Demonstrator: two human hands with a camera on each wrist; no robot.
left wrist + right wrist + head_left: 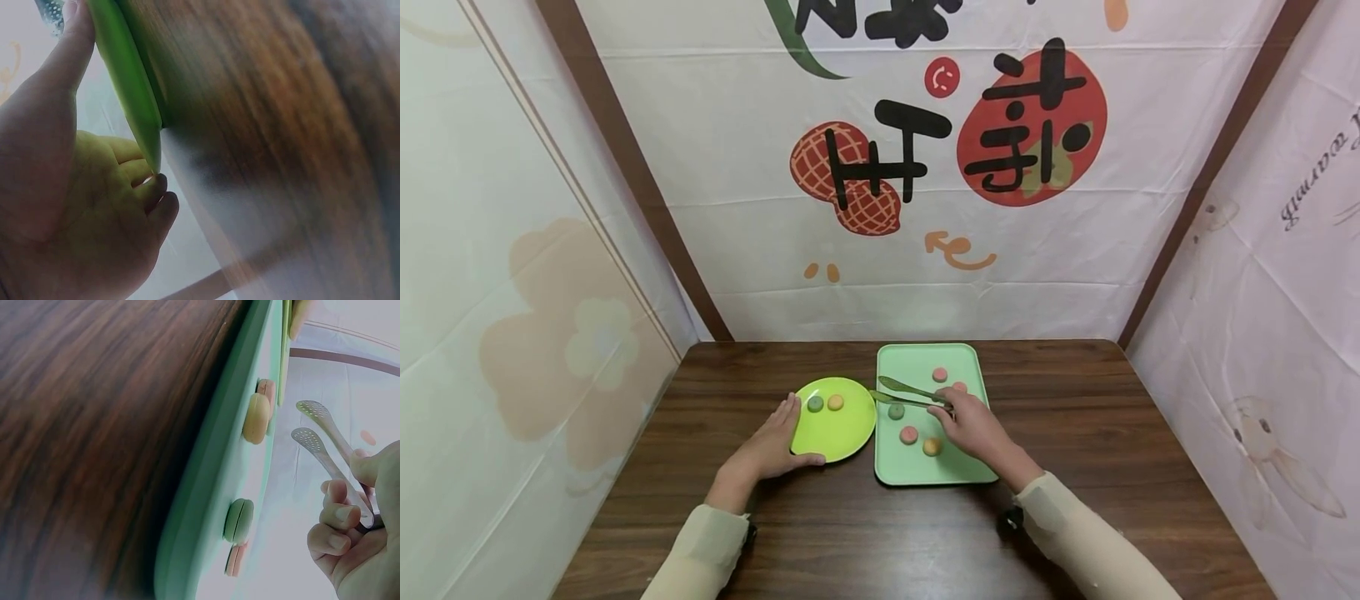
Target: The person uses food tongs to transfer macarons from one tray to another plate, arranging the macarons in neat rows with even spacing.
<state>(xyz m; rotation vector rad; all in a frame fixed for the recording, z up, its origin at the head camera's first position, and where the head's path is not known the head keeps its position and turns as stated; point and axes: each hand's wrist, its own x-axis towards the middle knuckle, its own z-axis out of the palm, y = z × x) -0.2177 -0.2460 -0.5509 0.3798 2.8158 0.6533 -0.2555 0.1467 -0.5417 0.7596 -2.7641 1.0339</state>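
Observation:
My left hand (772, 442) rests against the left rim of a lime-green plate (838, 437), fingers straight and thumb along its near edge. The left wrist view shows the plate's rim (128, 75) between thumb and fingers. On the plate lie a green macaron (816, 403) and a yellow macaron (835, 402). Over a mint tray (936, 475), my right hand (973, 427) holds serving tongs (917, 390), which point left. Their perforated ends (315, 412) stand apart with nothing between them. Below the tongs sits a green macaron (896, 412), with a pink macaron (909, 435) and a yellow macaron (932, 447) nearer.
Two more pink macarons lie on the tray's far part, one (940, 374) left of the other (959, 387), which is close by the right hand. Plate and tray stand side by side on a dark wooden table (835, 533). Printed cloth (760, 250) hangs behind it.

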